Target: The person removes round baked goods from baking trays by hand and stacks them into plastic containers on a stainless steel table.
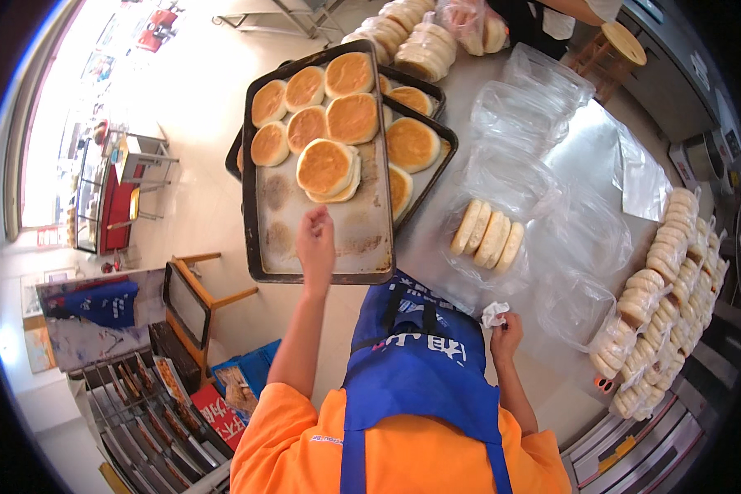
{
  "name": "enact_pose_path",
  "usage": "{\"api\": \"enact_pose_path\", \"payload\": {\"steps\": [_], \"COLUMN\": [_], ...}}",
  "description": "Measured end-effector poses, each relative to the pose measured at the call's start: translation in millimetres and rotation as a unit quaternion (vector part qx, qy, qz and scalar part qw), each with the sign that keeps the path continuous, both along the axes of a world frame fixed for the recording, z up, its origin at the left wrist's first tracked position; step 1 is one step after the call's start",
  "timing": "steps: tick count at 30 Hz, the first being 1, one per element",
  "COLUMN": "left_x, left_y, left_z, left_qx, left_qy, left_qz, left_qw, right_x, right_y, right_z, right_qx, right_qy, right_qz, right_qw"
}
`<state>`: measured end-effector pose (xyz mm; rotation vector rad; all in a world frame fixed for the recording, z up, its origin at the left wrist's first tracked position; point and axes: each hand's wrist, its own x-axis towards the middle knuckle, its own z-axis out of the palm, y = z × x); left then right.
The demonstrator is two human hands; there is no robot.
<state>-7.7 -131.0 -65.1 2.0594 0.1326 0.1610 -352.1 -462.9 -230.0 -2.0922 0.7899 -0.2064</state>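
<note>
My left hand (317,247) is over the near part of a dark-rimmed baking tray (361,241), its fingers curled in with nothing visible in them. Just beyond the fingertips sits a short stack of round flat breads (325,168) with browned tops. More single breads (307,129) lie across the tray's far half. Down by the table's near edge, my right hand (506,338) pinches a crumpled white tissue or plastic piece (494,314). Beyond that hand, several breads (486,236) stand on edge in a row on clear plastic.
Other trays of breads (412,145) lie beneath the top tray. Clear plastic bags (512,154) spread over the metal table (444,167). Bagged breads (661,309) are piled at right, others (426,52) at the back. A person (531,25) stands across the table, near a wooden stool (623,43).
</note>
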Motion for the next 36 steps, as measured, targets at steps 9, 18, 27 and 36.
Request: {"api": "enact_pose_path", "payload": {"steps": [9,18,27,36], "left_x": [130,165,127,128], "left_y": [70,81,86,98], "left_z": [4,11,22,-42], "left_qx": [0.117,0.140,-0.057,-0.061], "left_qy": [0.073,0.174,0.287,0.163], "left_qz": [-0.025,-0.180,-0.149,-0.152], "left_qw": [0.990,0.958,0.944,0.973], "right_x": [38,148,359,398], "right_y": [46,133,235,234], "right_z": [44,121,129,136], "right_qx": [-0.094,-0.051,0.026,0.259], "right_qy": [0.038,-0.124,-0.103,-0.008], "right_qz": [-0.230,-0.160,0.101,0.033], "right_qw": [0.968,0.978,0.989,0.965]}}
